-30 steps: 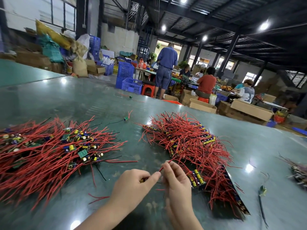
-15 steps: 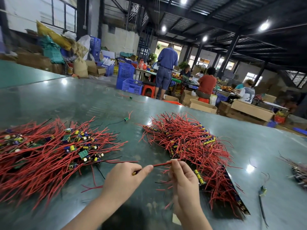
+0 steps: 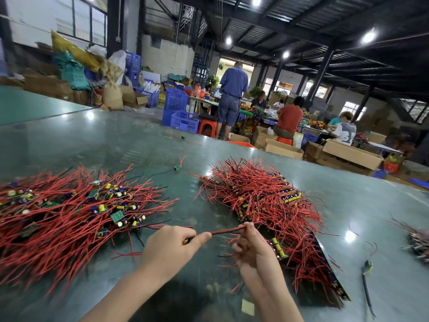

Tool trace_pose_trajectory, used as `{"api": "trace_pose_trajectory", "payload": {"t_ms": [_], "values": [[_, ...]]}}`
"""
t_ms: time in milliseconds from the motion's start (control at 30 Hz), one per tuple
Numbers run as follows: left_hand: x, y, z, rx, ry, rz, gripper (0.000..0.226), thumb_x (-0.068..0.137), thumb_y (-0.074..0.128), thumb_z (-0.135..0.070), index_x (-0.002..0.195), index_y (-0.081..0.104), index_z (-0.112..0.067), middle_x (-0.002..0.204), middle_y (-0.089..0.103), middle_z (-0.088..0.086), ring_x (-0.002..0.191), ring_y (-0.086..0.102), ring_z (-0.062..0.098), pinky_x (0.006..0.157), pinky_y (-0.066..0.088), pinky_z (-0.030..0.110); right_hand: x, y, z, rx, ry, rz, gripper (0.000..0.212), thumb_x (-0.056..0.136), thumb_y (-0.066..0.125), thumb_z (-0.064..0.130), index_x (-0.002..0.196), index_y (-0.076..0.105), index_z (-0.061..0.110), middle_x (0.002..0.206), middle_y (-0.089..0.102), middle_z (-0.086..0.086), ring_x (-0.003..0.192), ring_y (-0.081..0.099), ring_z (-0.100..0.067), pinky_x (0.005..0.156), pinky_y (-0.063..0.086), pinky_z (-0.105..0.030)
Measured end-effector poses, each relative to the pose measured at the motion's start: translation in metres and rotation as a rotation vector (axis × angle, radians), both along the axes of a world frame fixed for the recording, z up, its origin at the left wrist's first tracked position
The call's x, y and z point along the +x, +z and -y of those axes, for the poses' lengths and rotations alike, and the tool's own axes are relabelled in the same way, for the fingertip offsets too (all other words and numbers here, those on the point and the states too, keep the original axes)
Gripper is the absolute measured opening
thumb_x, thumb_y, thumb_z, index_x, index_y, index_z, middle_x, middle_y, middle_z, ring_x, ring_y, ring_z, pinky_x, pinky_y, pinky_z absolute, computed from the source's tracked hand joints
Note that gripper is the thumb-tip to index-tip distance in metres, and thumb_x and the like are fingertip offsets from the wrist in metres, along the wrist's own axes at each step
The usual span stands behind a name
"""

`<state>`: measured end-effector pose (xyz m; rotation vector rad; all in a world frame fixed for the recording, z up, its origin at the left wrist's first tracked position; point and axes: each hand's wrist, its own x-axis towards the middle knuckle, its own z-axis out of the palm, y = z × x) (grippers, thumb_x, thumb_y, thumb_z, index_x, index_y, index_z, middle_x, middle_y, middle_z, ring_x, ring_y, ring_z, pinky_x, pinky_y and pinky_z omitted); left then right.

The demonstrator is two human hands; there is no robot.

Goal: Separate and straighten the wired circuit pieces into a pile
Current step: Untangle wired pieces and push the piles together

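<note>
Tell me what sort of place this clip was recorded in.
Most likely a factory or workshop floor doing hand assembly of electronics. Heaps of red-wired circuit pieces lie on a big green worktable, other workers sit at benches behind, and cardboard boxes and blue crates stand around.

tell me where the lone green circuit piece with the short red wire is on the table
In the head view the lone green circuit piece lies on the table past both red-wired piles, in the gap between the left pile and the right pile.
</note>
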<state>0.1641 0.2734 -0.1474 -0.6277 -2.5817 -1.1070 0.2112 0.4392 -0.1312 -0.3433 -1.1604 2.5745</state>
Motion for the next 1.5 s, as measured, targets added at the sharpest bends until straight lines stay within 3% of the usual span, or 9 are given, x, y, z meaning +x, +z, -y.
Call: {"api": "trace_pose_trajectory", "payload": {"t_ms": [200, 400, 533, 800, 1000, 1133, 1300, 1400, 1500], "values": [[-0.01, -0.005, 0.013, -0.084, -0.055, -0.035, 0.05, 0.075, 0.032, -0.082, 0.053, 0.047, -0.039, 0.053, 0.049, -0.019, 0.046, 0.04, 0.01, 0.047, 0.025, 0.026, 0.003, 0.001, -0.014, 0.225, -0.117, 0.099, 0.006, 0.077, 0.065, 0.011, 0.081, 0.069, 0.008, 0.06, 0.061, 0.004, 0.047, 0.048, -0.001, 0.05, 0.045, -0.011], [-0.022, -0.008, 0.021, -0.061, -0.047, -0.042, 0.05, 0.074, 0.035, -0.076, 0.053, 0.045, -0.032, 0.051, 0.047, -0.011, 0.047, 0.038, 0.012, 0.051, 0.027, 0.029, 0.004, 0.004, -0.011, 0.191, 0.046, 0.057, 0.009, 0.069, 0.063, 0.013, 0.073, 0.064, 0.006, 0.056, 0.055, 0.003, 0.047, 0.043, -0.004, 0.06, 0.036, -0.02], [-0.023, -0.016, 0.021, -0.106, -0.109, -0.035, 0.06, 0.07, 0.028, -0.084, 0.056, 0.045, -0.028, 0.052, 0.044, -0.006, 0.05, 0.038, 0.012, 0.051, 0.026, 0.028, 0.001, 0.003, -0.011, 0.174, -0.016, 0.077, 0.014, 0.073, 0.063, 0.014, 0.083, 0.066, 0.004, 0.059, 0.062, 0.002, 0.047, 0.046, -0.002, 0.05, 0.043, -0.014], [-0.023, -0.015, 0.016, -0.045, -0.271, 0.015, 0.06, 0.072, 0.034, -0.078, 0.052, 0.037, -0.021, 0.05, 0.03, 0.002, 0.049, 0.029, 0.013, 0.05, 0.02, 0.026, -0.002, 0.001, -0.014, 0.054, -0.082, 0.09, 0.015, 0.088, 0.055, 0.008, 0.076, 0.063, 0.003, 0.053, 0.048, 0.003, 0.043, 0.036, -0.004, 0.057, 0.033, -0.021], [-0.02, -0.009, 0.01, -0.037, -0.189, 0.004, 0.04, 0.075, 0.037, -0.073, 0.058, 0.048, -0.038, 0.048, 0.043, -0.007, 0.05, 0.038, 0.01, 0.049, 0.022, 0.025, -0.002, -0.003, -0.017, 0.149, -0.163, 0.083, 0.011, 0.084, 0.06, 0.007, 0.088, 0.066, -0.001, 0.057, 0.058, 0.002, 0.046, 0.043, -0.001, 0.053, 0.04, -0.013], [-0.021, -0.009, 0.024, -0.037, -0.16, -0.05, 0.055, 0.076, 0.042, -0.079, 0.055, 0.049, -0.028, 0.048, 0.043, -0.006, 0.048, 0.039, 0.009, 0.05, 0.024, 0.023, 0.001, -0.001, -0.021, 0.464, -0.106, 0.051, 0.015, 0.078, 0.065, 0.019, 0.079, 0.075, 0.008, 0.065, 0.062, 0.002, 0.055, 0.049, -0.003, 0.054, 0.042, -0.015], [-0.023, -0.007, 0.043, 0.157, -0.141, -0.098, 0.031, 0.073, 0.031, -0.049, 0.093, 0.051, -0.036, 0.056, 0.057, -0.007, 0.056, 0.051, -0.005, 0.06, 0.036, 0.026, 0.001, -0.004, -0.019, 0.826, -0.145, 0.004, 0.015, 0.083, 0.068, 0.013, 0.086, 0.075, 0.026, 0.082, 0.075, 0.003, 0.068, 0.064, -0.002, 0.065, 0.049, -0.013], [-0.025, -0.006, 0.048, 0.23, 0.019, -0.183, 0.022, 0.074, 0.039, -0.025, 0.096, 0.042, -0.024, 0.072, 0.064, -0.005, 0.075, 0.065, 0.016, 0.065, 0.046, 0.034, -0.001, -0.013, -0.017, 1.164, -0.195, 0.025, 0.025, 0.083, 0.068, 0.01, 0.087, 0.07, 0.035, 0.078, 0.072, 0.009, 0.072, 0.065, -0.004, 0.07, 0.051, -0.018], [-0.031, 0.0, 0.055, 0.184, 0.268, -0.297, 0.017, 0.074, 0.035, -0.025, 0.087, 0.043, -0.018, 0.054, 0.052, -0.004, 0.05, 0.057, 0.028, 0.051, 0.039, 0.033, 0.001, -0.016, -0.021, 1.464, -0.307, 0.08, 0.018, 0.086, 0.064, 0.011, 0.093, 0.072, 0.025, 0.085, 0.067, 0.016, 0.077, 0.06, 0.002, 0.072, 0.042, -0.008]]}}
